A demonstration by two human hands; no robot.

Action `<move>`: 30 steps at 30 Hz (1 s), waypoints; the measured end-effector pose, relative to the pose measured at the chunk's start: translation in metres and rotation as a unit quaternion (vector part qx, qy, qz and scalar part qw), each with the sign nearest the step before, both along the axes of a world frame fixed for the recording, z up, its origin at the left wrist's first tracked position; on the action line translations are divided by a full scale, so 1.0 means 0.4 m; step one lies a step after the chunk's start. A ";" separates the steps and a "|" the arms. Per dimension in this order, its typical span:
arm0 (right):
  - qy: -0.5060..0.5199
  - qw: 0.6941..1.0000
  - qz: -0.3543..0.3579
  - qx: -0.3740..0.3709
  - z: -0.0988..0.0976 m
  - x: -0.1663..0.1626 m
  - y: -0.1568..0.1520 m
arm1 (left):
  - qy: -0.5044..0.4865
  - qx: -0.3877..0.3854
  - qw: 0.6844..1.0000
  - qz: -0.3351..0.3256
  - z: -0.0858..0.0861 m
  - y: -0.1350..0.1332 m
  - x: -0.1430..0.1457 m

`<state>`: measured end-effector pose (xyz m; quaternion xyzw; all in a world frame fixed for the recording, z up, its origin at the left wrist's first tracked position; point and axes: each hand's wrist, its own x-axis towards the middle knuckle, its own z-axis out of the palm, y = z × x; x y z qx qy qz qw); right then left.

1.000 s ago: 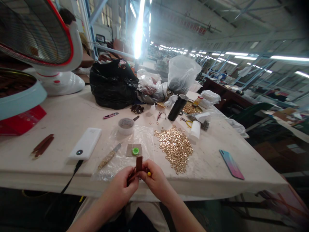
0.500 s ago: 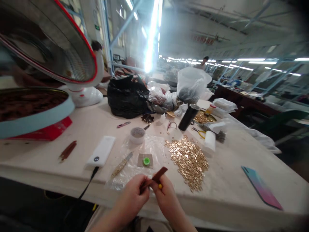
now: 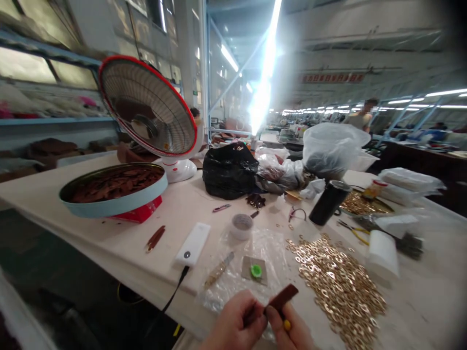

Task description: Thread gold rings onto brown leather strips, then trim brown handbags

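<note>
A brown leather strip [image 3: 280, 298] is pinched between both my hands at the table's near edge. My left hand [image 3: 235, 324] is closed on its lower end. My right hand [image 3: 292, 331] is closed on the strip too, and a small yellow-tipped thing [image 3: 287, 324] shows between its fingers. Just beyond my hands lies a clear plastic sheet [image 3: 255, 260] with a brown square bearing a green disc [image 3: 256, 271]. A heap of gold rings [image 3: 339, 279] spreads to the right.
A white power bank [image 3: 193, 244] with a black cable, a tape roll [image 3: 242, 226], a black cylinder [image 3: 329, 202] and a black bag [image 3: 229, 171] stand on the table. At the left are a round tin of brown pieces [image 3: 113, 189] and a red-rimmed heater [image 3: 148, 109].
The view has swung left and risen, bringing the tin and heater fully in. My hands stay on the strip, which has tilted from upright to pointing right.
</note>
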<state>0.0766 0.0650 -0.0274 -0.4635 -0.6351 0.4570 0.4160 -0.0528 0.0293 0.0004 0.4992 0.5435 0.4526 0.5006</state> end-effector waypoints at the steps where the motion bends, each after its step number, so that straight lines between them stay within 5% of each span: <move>1: 0.004 1.000 0.019 0.005 0.015 0.003 -0.001 | 0.006 0.007 1.000 0.024 0.003 -0.002 0.005; 4: 0.013 0.998 0.050 0.027 0.056 0.024 0.021 | -0.060 -0.013 0.994 0.092 0.006 0.005 0.009; 9: 0.068 0.996 -0.059 0.019 0.063 0.077 0.100 | -0.177 -0.128 0.957 0.188 -0.007 0.029 -0.015; 14: 0.157 0.984 -0.075 -0.036 0.025 0.048 0.155 | -0.183 -0.123 0.955 0.200 -0.006 0.044 -0.031; 20: 0.105 0.991 -0.081 0.001 -0.020 -0.021 0.208 | -0.176 -0.122 0.956 0.202 -0.015 0.047 -0.037; 30: 0.065 0.995 -0.081 0.002 -0.049 -0.024 0.222 | -0.174 -0.134 0.951 0.218 -0.032 0.057 -0.046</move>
